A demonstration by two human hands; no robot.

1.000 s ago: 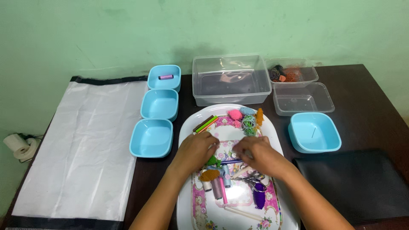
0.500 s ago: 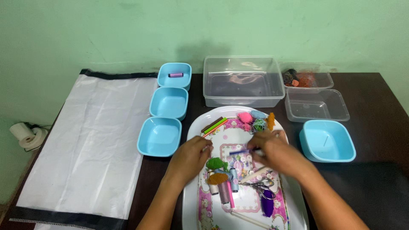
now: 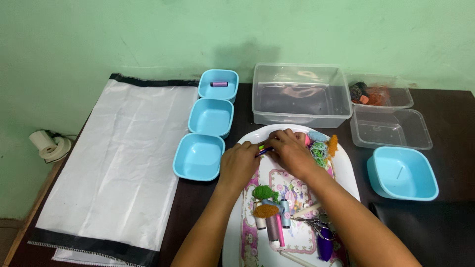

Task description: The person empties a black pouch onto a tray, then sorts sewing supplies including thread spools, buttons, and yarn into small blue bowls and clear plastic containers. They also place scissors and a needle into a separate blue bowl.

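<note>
At the tray's far edge, both hands are meeting over small sticks.
The left hand [image 3: 240,163] and right hand [image 3: 289,151] are pinching together on the thin coloured sticks [image 3: 264,149] lying on the white floral tray [image 3: 346,170], near the blue bowl [image 3: 199,156].

A thin purple stick [image 3: 265,150], perhaps a pen or pencil, with a slim green one [image 3: 261,146] beside it, lies at the far left edge of the white oval tray [image 3: 352,170], which has a floral centre and rests on the dark bench [image 3: 448,106]. Only short ends show between the left hand [image 3: 239,164] and the right hand [image 3: 291,151]; the rest is hidden under the fingers.
</note>
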